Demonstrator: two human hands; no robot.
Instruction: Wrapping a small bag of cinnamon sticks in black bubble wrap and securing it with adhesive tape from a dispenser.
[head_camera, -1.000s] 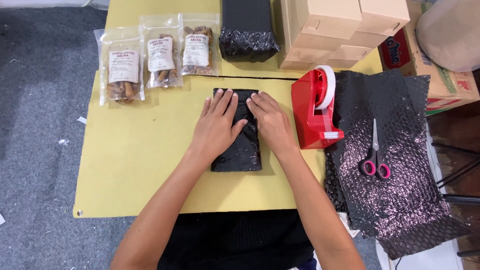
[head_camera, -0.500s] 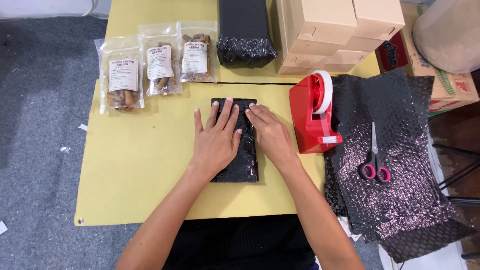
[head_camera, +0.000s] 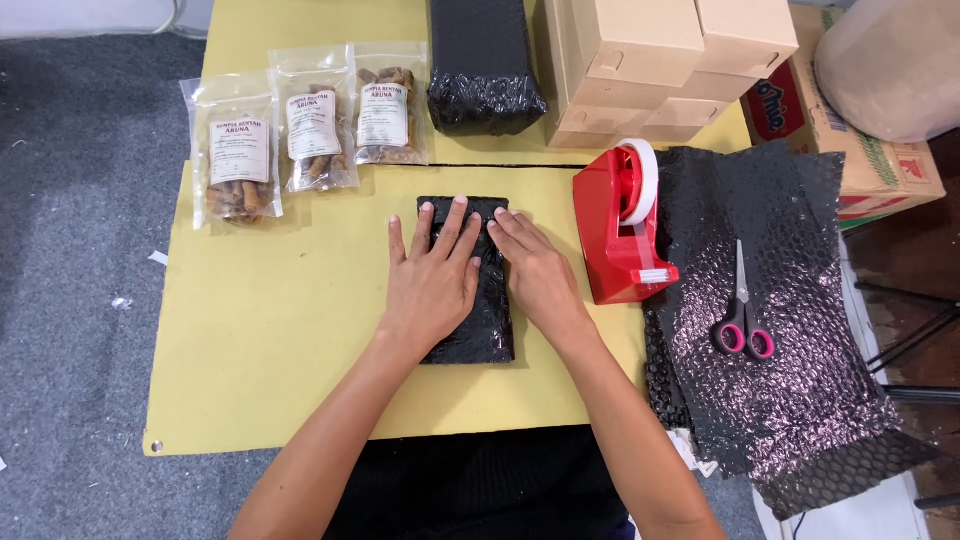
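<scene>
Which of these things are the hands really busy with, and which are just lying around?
In hand:
- black bubble-wrapped parcel, pressed flat by left hand and right hand

Lying about:
- red tape dispenser
- pink-handled scissors
- three clear snack pouches
- cardboard boxes
- black roll

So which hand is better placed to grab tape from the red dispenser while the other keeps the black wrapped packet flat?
Probably the right hand: it lies beside the red tape dispenser. The left hand rests flat on the black bubble-wrapped packet, farther away.
</scene>
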